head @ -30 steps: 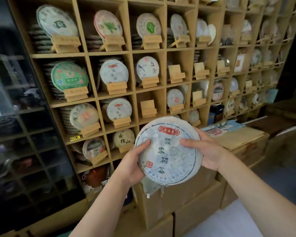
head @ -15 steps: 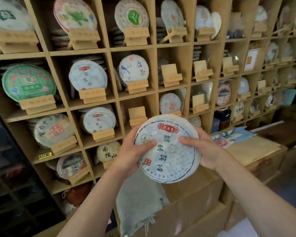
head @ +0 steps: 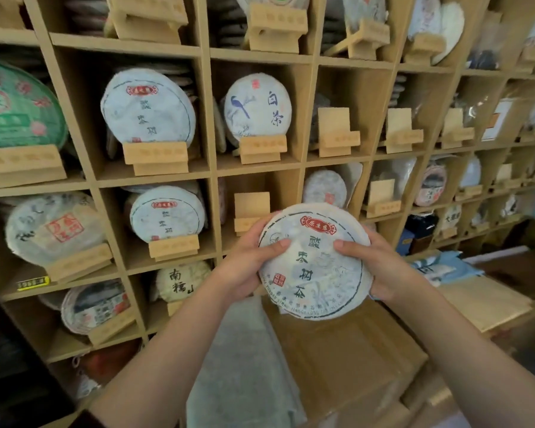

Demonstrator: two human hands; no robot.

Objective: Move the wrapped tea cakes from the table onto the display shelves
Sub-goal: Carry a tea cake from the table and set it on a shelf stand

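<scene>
I hold a round tea cake (head: 314, 264) wrapped in white paper with a red label and dark characters, face toward me. My left hand (head: 249, 261) grips its left edge, thumb on the front. My right hand (head: 372, 264) grips the right edge the same way. The cake hovers in front of the wooden display shelves (head: 210, 174), just right of and below an empty wooden stand (head: 251, 211) in a cubby. Matching wrapped cakes (head: 167, 213) sit on stands in the neighbouring cubbies.
Cardboard boxes (head: 352, 359) stand below my hands against the shelf, with a grey cloth (head: 244, 366) draped over one. More empty stands (head: 337, 132) sit in the row above to the right. Blue packets (head: 445, 267) lie on a box at right.
I have moved closer to the shelves, which now fill the view. The tea cake has risen slightly toward the cubby with the empty stand. Both hands keep the same grip.
</scene>
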